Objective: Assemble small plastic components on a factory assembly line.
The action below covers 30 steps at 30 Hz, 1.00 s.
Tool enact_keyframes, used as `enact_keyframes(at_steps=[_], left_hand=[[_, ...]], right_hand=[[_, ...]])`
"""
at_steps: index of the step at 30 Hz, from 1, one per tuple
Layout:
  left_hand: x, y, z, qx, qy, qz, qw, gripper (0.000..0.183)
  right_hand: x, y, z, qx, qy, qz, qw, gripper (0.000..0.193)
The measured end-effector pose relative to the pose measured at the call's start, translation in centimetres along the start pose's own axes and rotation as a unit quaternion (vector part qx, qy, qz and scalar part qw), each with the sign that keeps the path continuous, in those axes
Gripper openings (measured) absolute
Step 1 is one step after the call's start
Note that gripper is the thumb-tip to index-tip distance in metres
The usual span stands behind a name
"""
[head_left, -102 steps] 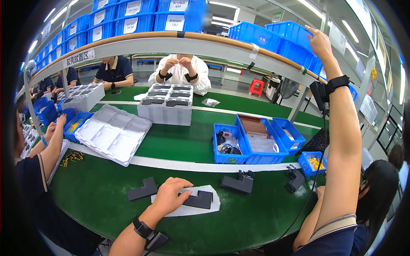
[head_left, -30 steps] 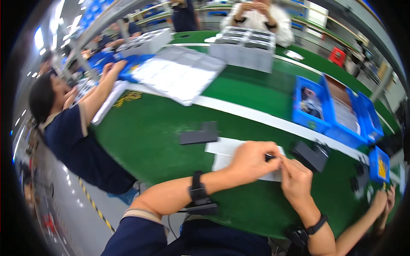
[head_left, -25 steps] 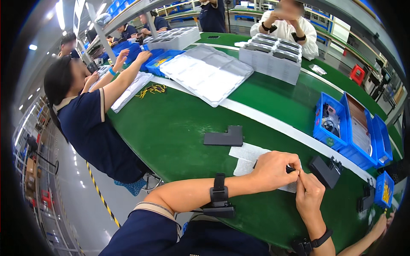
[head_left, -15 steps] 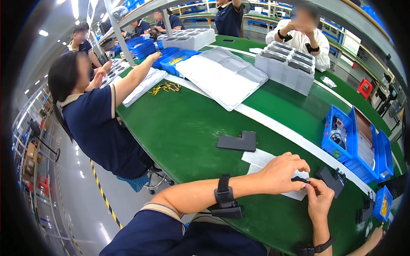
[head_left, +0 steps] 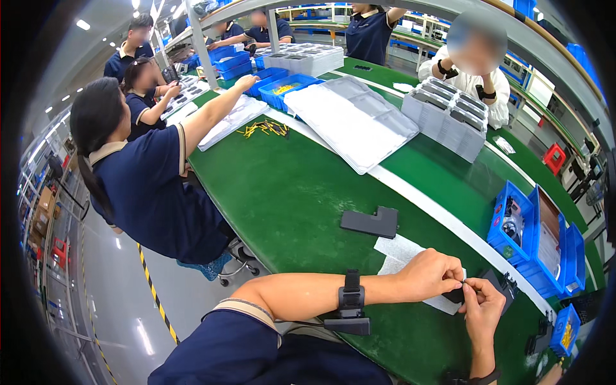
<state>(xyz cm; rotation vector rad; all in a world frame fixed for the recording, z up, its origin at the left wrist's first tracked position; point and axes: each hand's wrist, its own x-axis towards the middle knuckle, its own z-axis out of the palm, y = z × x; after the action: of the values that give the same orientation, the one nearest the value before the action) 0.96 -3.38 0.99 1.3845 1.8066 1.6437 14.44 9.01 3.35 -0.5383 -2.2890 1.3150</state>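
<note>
A green workbench [head_left: 282, 192] carries a white sheet [head_left: 403, 251] that runs under the fingers of the left hand [head_left: 431, 274], with a dark L-shaped part [head_left: 372, 222] lying well beyond them. Left hand and right hand [head_left: 482, 309] both pinch a small black part [head_left: 457, 294] between their fingertips, above the sheet's near edge.

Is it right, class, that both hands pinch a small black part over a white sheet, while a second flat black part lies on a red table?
Not quite. In the head view the table is green. Otherwise correct: left hand and right hand pinch the small black part over the white sheet; the flat black part lies beside.
</note>
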Motion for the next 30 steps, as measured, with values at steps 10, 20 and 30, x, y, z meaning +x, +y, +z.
enact_keyframes(at_steps=[10, 20, 30], left_hand=[[0.5, -0.6, -0.4, -0.069, -0.048, -0.020, 0.996, 0.012], [1.5, -0.4, -0.8, -0.115, -0.119, -0.130, 0.978, 0.009], [0.2, 0.5, 0.2, 0.244, -0.010, 0.160, 0.956, 0.013]], right_hand=[[0.0, -0.1, 0.3, 0.041, 0.009, 0.020, 0.999, 0.009], [-0.2, -0.2, -0.4, 0.042, 0.000, 0.048, 0.998, 0.012], [0.0, 0.5, 0.2, 0.008, 0.030, 0.004, 1.000, 0.013]])
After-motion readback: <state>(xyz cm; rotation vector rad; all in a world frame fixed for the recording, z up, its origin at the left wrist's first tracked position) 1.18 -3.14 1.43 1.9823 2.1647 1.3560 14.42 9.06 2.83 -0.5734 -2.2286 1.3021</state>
